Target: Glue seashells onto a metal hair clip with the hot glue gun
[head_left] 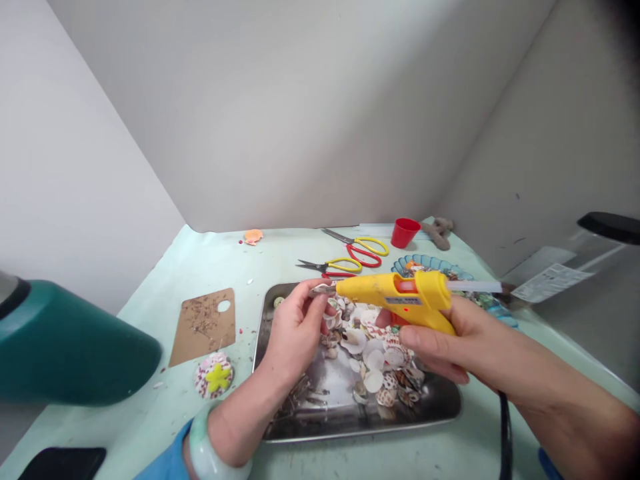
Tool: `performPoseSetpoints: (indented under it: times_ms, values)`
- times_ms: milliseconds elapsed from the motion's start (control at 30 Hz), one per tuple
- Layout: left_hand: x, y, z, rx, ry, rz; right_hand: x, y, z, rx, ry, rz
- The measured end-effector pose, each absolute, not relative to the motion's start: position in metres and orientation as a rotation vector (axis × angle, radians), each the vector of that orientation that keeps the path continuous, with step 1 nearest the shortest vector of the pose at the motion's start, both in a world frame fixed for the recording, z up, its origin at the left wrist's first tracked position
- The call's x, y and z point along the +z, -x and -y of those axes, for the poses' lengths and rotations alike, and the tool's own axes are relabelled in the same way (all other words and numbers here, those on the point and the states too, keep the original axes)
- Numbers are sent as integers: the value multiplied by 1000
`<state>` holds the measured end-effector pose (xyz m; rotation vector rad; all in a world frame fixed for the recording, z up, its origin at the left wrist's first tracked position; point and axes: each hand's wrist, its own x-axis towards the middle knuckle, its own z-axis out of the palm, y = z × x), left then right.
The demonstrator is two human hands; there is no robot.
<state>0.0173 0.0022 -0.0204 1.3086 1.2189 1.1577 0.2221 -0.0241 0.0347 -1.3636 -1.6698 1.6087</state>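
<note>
My right hand [450,340] is wrapped around the handle of a yellow hot glue gun [380,293], with a whitish glue stick [475,286] poking out of its back. The nozzle points left and meets a small pale shell [320,289] pinched in the fingertips of my left hand [297,327]. Whether the nozzle touches the shell or sits just in front of it, I cannot tell. Below both hands lies a metal tray [360,430] with a heap of mixed seashells [373,360]. My left fingers partly hide the shell.
Two pairs of scissors [367,248] lie behind the tray, near a red cup [405,233] and a blue scalloped dish [430,261]. Left are a brown board [205,323], a shell-covered disc with a yellow-green flower [216,377], and a large green bottle [75,340]. A clear container [575,280] stands right.
</note>
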Motion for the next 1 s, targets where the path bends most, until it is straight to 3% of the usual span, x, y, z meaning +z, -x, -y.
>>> performPoseSetpoints:
  times_ms: [1000]
  values:
    - [-25,-16,-2,1167,-1448,-1270,37,-217,28,1623,1351,1657]
